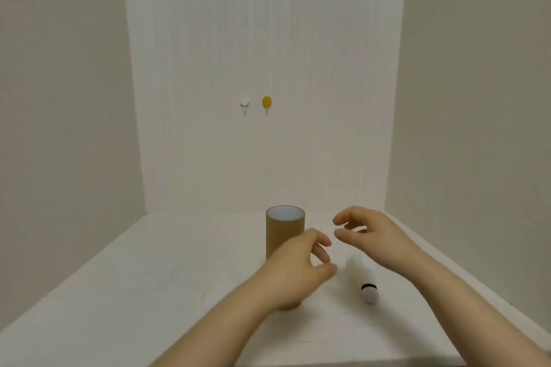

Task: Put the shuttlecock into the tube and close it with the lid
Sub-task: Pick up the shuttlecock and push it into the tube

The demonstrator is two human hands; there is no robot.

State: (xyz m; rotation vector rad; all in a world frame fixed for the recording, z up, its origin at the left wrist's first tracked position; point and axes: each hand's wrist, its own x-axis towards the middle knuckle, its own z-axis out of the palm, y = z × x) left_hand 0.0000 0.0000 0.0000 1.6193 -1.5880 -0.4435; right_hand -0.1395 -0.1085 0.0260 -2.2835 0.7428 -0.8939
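A brown cardboard tube (283, 232) stands upright on the white table (149, 292), its open top facing up. A white shuttlecock (362, 275) lies on its side to the right of the tube, its cork end with a black band pointing toward me. A faint white round lid (219, 296) lies flat on the table left of the tube. My left hand (301, 265) hovers in front of the tube, fingers curled and apart, holding nothing. My right hand (366, 232) hovers above the shuttlecock's feathers, fingers spread, empty.
White walls close in the table at the back and on both sides. Two small hooks, one white (244, 103) and one yellow (266, 103), hang on the back wall. The table's front edge (328, 362) runs just below my forearms.
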